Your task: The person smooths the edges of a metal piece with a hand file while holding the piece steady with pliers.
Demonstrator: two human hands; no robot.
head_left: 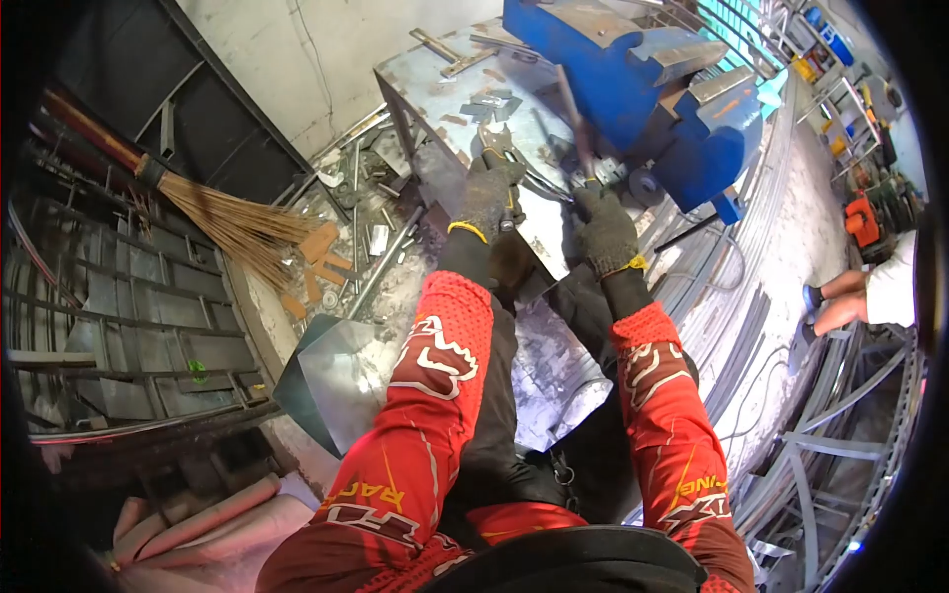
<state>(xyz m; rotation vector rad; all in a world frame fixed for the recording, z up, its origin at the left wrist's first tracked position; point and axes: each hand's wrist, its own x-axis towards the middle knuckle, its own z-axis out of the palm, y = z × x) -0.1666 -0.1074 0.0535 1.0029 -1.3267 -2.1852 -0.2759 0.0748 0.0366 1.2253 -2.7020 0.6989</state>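
My left hand (484,193), in a dark grey glove with a yellow cuff, is closed around the handles of a plier-like tool (494,146) at the near edge of a metal table (410,74). To its right, my right hand (606,232), gloved the same way, is wrapped round the lower end of a long hammer-like tool (570,104) that points away from me. Small flat metal pieces (491,105) lie on the tabletop beyond my hands. A blue machine (633,89) stands at the table's right side.
A straw broom (222,212) leans at the left near metal offcuts (321,259) on the floor. Long metal bars (741,296) run along the right. Another person's legs (840,301) show at the far right. A sheet of metal (346,381) stands by my left arm.
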